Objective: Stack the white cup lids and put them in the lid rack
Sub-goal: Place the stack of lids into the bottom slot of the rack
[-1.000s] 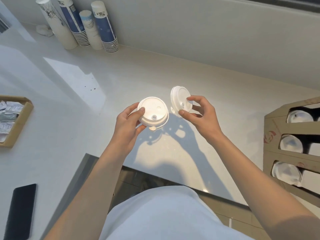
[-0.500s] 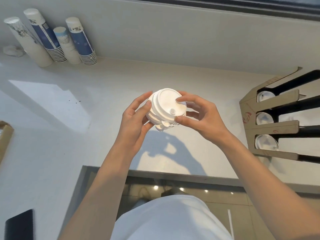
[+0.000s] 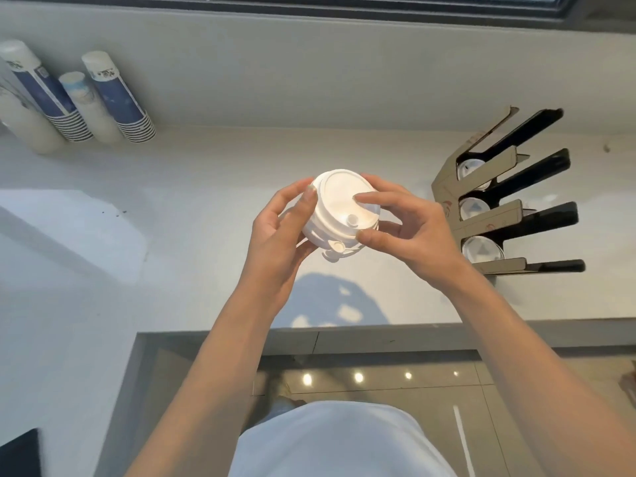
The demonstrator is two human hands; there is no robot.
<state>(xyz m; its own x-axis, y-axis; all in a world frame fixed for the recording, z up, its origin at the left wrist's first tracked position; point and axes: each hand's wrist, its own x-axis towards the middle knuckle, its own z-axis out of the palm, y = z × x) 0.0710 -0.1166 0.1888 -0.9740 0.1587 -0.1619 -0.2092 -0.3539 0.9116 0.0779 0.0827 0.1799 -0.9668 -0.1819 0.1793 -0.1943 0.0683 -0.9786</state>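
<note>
Above the white counter [image 3: 192, 187], the left hand [image 3: 278, 242] and right hand [image 3: 409, 232] clasp between them a stack of round white plastic cup lids [image 3: 344, 208].

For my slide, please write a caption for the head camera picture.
Both hands, left hand and right hand, hold stacked white lids above the counter, lid rack at right.

Two bare forearms are seen, uncovered from the lower frame edge up to the wrists; no sleeves reach into view. The left grip [image 3: 275, 235] and the right grip [image 3: 413, 232] are bare, with short, unpainted fingernails. A plain white top [image 3: 337, 442] is worn over the torso, smooth and unmarked. Below it, a small patch of blue-grey fabric [image 3: 280, 406] can be made out.
</note>
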